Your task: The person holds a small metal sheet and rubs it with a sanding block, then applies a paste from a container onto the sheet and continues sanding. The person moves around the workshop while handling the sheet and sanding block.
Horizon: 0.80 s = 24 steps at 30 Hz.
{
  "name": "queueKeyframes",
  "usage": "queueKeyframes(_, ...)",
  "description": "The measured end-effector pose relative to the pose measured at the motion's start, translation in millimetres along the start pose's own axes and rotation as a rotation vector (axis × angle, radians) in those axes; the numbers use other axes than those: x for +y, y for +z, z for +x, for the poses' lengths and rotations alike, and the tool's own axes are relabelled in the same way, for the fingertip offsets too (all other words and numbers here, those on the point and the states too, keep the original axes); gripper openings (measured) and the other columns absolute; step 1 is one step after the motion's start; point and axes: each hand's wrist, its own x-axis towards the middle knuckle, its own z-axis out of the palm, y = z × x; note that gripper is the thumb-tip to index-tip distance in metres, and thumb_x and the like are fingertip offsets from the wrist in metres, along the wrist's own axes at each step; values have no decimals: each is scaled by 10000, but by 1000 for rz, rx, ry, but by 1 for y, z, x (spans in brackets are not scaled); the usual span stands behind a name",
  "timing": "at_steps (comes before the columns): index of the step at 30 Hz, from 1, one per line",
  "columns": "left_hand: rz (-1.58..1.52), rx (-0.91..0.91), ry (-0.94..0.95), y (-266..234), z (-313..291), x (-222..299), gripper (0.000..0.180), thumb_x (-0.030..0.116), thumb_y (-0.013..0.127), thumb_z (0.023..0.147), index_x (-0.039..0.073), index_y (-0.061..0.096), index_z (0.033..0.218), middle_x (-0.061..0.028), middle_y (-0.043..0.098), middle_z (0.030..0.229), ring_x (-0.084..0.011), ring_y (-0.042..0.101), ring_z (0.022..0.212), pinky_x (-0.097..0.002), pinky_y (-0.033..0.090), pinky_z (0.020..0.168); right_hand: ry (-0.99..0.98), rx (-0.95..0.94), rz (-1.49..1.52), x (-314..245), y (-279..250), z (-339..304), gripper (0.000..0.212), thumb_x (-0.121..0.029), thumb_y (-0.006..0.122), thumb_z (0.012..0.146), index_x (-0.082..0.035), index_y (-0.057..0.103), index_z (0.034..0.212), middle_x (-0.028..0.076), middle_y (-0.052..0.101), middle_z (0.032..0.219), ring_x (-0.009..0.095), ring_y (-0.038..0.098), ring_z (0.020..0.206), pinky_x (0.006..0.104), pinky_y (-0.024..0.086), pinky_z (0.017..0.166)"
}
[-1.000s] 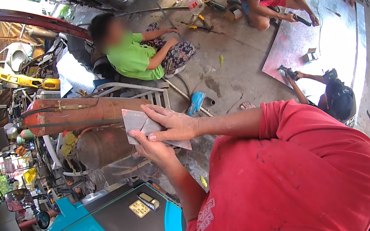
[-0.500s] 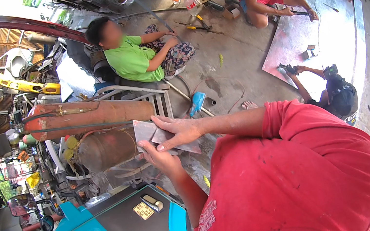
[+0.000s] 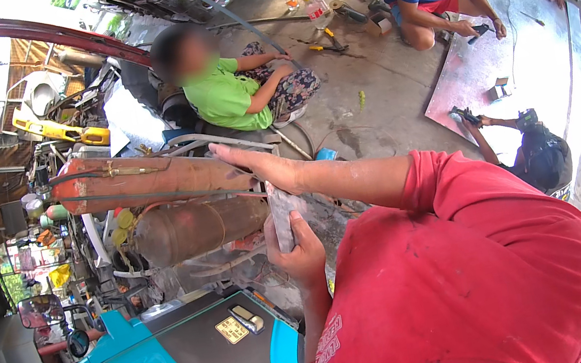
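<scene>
My left hand point(image 3: 299, 256) grips a small flat grey metal piece point(image 3: 281, 218), its thumb pressed against the near face. The piece stands up from the fingers, turned so that it looks narrow. Just above it is my right hand point(image 3: 265, 166), fingers stretched out flat and together, pointing away to the upper left. The heel of that palm is at the upper end of the piece; whether it touches cannot be made out. The lower fingers of my left hand are partly hidden behind the metal.
Beyond my hands lie a long orange gas cylinder point(image 3: 150, 177) and a brown tank point(image 3: 186, 231). A turquoise vehicle point(image 3: 135, 357) stands at lower left. A person in green point(image 3: 229, 97) sits nearby. Others work around a large shiny metal sheet point(image 3: 470, 76) on the right.
The metal, seen broad and flat between both hands before, is now turned narrow. My right hand has lifted its fingers off it and straightened them. The view has shifted slightly.
</scene>
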Motion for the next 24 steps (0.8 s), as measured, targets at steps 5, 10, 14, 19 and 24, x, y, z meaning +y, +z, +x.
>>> queueKeyframes(5, 89, 219, 220, 0, 17, 8, 304, 115, 725, 1004, -90, 687, 1225, -208, 767, 1089, -300, 758, 977, -408, 585, 822, -225, -135, -95, -7, 24, 2, 998, -800, 295, 1066, -53, 241, 1727, 106, 385, 1731, 276, 452, 1497, 404, 368, 1201)
queueKeyframes(10, -84, 403, 85, -26, 72, -4, 457, 203, 692, 1048, -104, 608, 1375, -254, 689, 1338, -308, 734, 1133, -437, 621, 921, -569, 48, -827, 18, 56, -27, 863, -415, 677, 1060, 15, 272, 1689, 280, 447, 1650, 376, 427, 1551, 432, 343, 1254)
queueKeyframes(14, -405, 525, -214, -49, 87, -4, 520, 215, 690, 1048, -143, 535, 1393, -276, 644, 1342, -355, 705, 1156, -459, 638, 933, -382, -184, -450, 23, 49, -49, 555, -325, 675, 1062, -25, 571, 1518, 251, 721, 1328, 359, 708, 1206, 417, 527, 1028)
queueKeyframes(19, -546, 517, -346, -61, 63, 0, 614, 306, 673, 1075, -123, 479, 1470, -257, 583, 1437, -344, 692, 1184, -473, 614, 963, -45, -135, 221, 24, 17, -37, 272, -185, 799, 993, -25, 739, 1205, 40, 776, 1003, 101, 714, 928, 297, 567, 782)
queueKeyframes(24, -326, 268, -341, -52, 38, -17, 469, 247, 665, 1080, -107, 618, 1385, -212, 687, 1328, -272, 700, 1140, -416, 563, 982, 35, 236, 102, 29, -21, -30, 756, -149, 826, 956, -27, 454, 1603, 107, 746, 1257, 177, 733, 1037, 343, 591, 894)
